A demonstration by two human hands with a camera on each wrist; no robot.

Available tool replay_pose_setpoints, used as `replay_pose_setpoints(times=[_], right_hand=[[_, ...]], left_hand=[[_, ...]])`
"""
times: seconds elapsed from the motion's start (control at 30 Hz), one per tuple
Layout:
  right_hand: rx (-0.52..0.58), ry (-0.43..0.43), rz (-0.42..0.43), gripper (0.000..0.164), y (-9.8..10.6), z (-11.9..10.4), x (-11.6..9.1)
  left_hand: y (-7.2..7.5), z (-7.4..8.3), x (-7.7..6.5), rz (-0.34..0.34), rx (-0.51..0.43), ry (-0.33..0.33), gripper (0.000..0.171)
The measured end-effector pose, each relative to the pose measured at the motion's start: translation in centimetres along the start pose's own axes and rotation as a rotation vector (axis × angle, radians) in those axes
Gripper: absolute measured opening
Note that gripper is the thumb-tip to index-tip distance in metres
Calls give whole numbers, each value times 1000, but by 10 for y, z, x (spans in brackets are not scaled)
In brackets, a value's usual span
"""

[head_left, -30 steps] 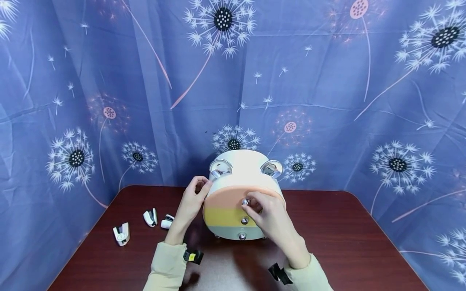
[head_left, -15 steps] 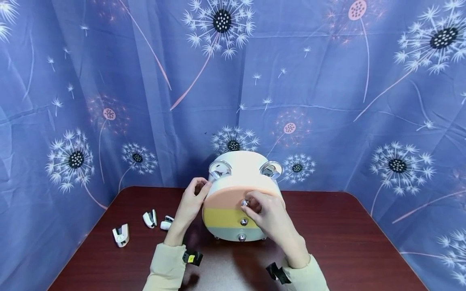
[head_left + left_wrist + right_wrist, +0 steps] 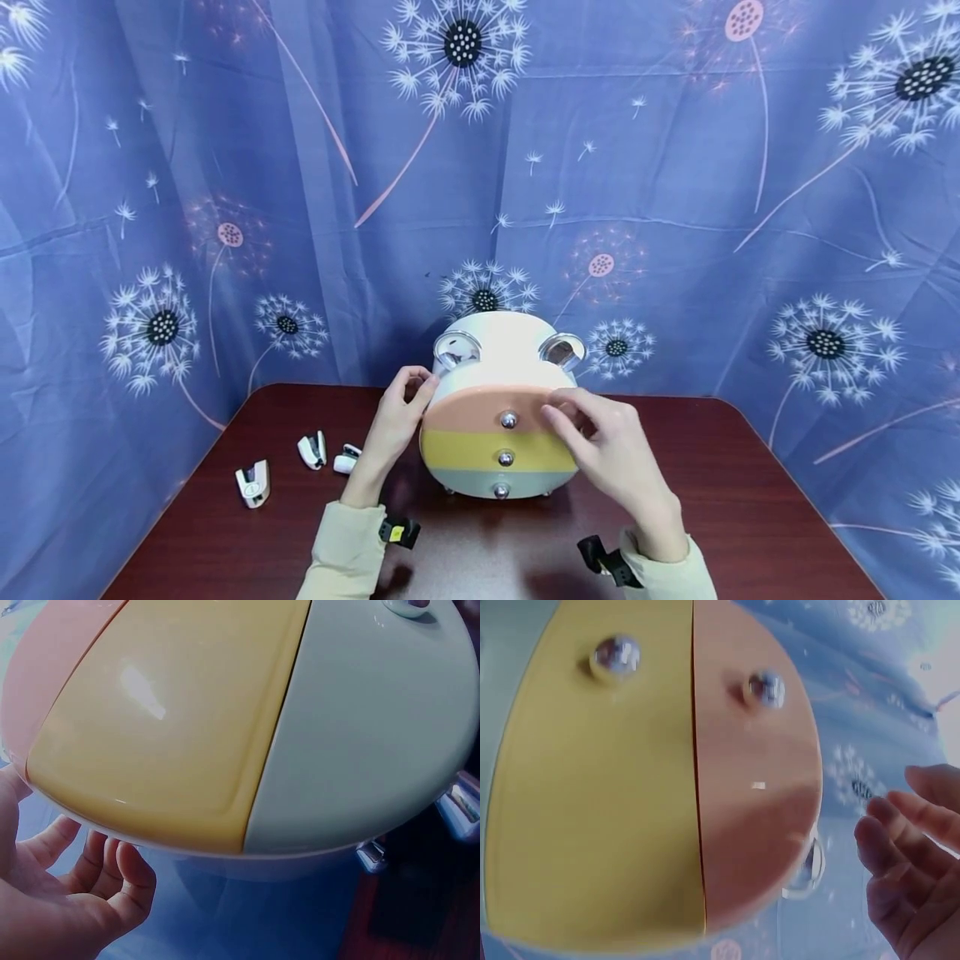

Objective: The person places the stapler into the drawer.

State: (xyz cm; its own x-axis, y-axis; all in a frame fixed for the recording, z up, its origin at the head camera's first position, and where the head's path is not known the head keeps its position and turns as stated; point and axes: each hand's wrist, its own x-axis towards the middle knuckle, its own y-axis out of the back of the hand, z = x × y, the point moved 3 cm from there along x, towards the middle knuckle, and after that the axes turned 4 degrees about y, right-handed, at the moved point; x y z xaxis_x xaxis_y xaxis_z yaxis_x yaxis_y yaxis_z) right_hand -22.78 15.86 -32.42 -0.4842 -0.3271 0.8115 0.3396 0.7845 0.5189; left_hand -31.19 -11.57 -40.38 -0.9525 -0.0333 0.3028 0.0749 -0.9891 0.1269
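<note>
In the head view, count one drawer box (image 3: 483, 402) on the bench (image 3: 720, 492), with three silver knobs (image 3: 506, 458) and two chrome ears (image 3: 454, 348), and, to the left, three white gadgets (image 3: 312, 450) (illegible round mark (image 3: 253, 490) on one). In the left wrist view, see the left hand (image 3: 71, 904) with loosely bent fingers at the box's edge; in the right wrist view, two knobs and, just beside the box, the right hand (image 3: 915, 885), loosely curved, empty.

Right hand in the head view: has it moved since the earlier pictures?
Yes. The right hand was at the top silver knob earlier; now it is to the right of that knob, apart from it.
</note>
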Motion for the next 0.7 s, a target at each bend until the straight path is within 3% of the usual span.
replay_pose_setpoints(times=[0.1,0.2,0.33,0.57,0.7], right_hand=[[-22,-54,72,12,12,10,-2],[-47,-138,123,9,21,24,-5],[-59,-274,125,7,22,48,-11],[84,-470,6,25,8,89,-19],[197,-525,-85,34,4,104,-22]], left_hand=[[0,0,0,-4,-1,3,26],[0,14,-5,-13,12,14,24],[1,34,-13,-20,28,18,21],[2,34,-12,-9,34,17,21],[0,16,-5,-11,31,24,23]])
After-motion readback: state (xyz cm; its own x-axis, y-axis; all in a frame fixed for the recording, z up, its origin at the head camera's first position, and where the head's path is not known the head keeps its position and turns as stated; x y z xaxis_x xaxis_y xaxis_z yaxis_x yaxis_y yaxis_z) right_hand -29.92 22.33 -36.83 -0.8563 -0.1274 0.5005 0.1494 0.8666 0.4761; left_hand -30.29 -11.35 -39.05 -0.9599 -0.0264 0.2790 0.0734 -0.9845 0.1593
